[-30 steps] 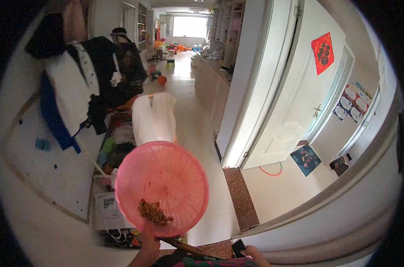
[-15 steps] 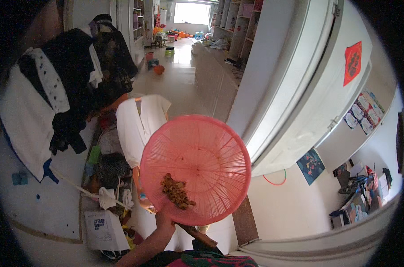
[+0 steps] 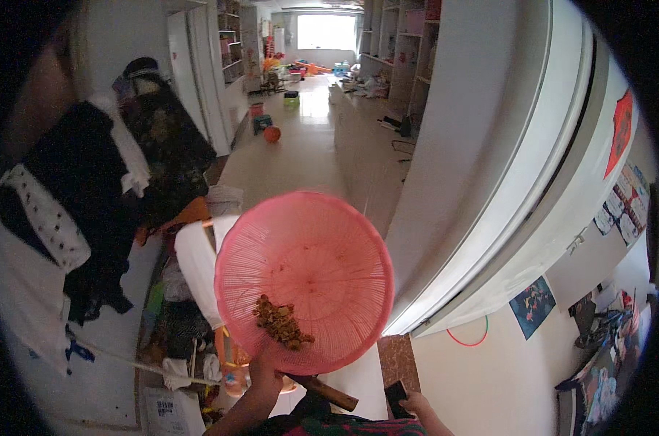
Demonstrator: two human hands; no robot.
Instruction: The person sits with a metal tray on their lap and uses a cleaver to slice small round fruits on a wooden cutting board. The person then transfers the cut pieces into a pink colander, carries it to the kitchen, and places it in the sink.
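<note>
Loaded Pink Plastic Colander (image 3: 322,240) Held Above a Hallway Floor (image 3: 453,378)

In the head view, the left hand (image 3: 265,369) gripped the colander's near rim, its fingers partly hidden; a brown wooden handle (image 3: 329,393) jutted out just beside it, though whether that hand held it, I could not tell. The right hand (image 3: 417,404) was closed around a dark, flat object (image 3: 396,400). Brown, crumbly pieces (image 3: 282,322) lay clumped inside near the left hand. As far as the picture showed, the colander was already lifted but not yet emptied.
</note>
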